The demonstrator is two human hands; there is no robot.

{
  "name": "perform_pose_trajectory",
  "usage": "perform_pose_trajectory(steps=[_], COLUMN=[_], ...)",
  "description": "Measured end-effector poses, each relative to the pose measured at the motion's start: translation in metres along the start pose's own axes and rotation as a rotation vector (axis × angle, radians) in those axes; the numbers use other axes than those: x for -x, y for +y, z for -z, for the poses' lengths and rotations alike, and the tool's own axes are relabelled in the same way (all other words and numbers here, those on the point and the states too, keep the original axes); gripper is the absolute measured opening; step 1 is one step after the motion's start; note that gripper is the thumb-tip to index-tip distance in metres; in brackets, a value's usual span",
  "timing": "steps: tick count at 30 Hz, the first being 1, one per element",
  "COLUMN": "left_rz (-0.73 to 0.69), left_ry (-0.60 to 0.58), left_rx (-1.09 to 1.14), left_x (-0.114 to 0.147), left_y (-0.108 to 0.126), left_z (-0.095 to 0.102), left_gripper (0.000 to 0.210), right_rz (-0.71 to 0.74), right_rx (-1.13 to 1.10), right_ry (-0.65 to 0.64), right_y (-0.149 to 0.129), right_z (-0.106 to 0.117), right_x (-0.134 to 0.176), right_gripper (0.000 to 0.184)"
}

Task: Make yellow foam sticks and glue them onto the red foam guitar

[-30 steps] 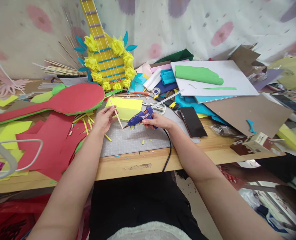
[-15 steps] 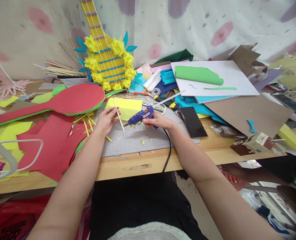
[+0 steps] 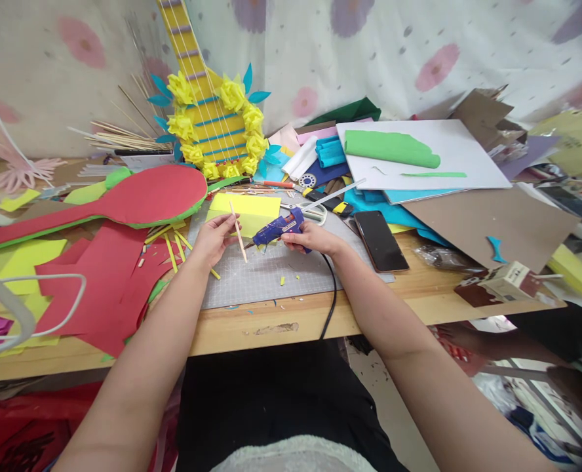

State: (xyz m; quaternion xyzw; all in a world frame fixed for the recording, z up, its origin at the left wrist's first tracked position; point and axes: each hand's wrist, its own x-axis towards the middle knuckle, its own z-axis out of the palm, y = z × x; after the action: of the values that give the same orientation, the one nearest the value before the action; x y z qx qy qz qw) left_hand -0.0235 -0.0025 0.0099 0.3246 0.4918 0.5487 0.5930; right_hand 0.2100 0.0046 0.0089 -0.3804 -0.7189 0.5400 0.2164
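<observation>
The left hand (image 3: pixel 215 239) pinches a thin stick (image 3: pixel 238 229) between thumb and fingertips, while the right hand (image 3: pixel 313 237) is wrapped round the handle of a blue glue gun (image 3: pixel 278 227). The grip sits on the stick's upper part, presumably so that the lower length stays free for the nozzle and the fingers keep away from heat. The gun lies nearly level, its nozzle pointing toward the left hand and meeting the stick's line near the low end; whether they touch cannot be told. Its black cable (image 3: pixel 334 295) drops below the right hand toward the person, which seems to keep it out of the space between the hands. Beneath both hands lies a grey cutting mat (image 3: pixel 261 288), likely there to guard the table; yellow paper (image 3: pixel 266 208) lies just beyond the left hand, and a phone (image 3: pixel 381 240) rests to the right of the right hand.

Compared with a second ago, the left hand is a little nearer the right one, the stick stands steeper, and the nozzle lines up farther above its lower end. The gun has barely shifted.
</observation>
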Motion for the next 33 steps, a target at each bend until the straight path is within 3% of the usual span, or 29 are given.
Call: perform_pose_trajectory(steps=[6,16,33], left_rz=[0.001,0.025,0.046], left_ry=[0.000,-0.038,-0.121], left_rx=[0.009,-0.020,-0.055], left_x=[0.0003,0.0021,0.0038], left_y=[0.0006,-0.0009,-0.0047], left_z=[0.0001,-0.0020,-0.0031], left_gripper=[0.016,0.017,0.023], right_rz=[0.013,-0.014,0.013], right_rx=[0.021,-0.002,-0.002], right_ry=[-0.065,0.046,0.123], right_y=[-0.0028,-0.0005,0.0016], right_z=[0.0018,-0.0009,0.0000], right_x=[0.0025,0.0005,0.0005], right_gripper=[0.047,0.048,0.044])
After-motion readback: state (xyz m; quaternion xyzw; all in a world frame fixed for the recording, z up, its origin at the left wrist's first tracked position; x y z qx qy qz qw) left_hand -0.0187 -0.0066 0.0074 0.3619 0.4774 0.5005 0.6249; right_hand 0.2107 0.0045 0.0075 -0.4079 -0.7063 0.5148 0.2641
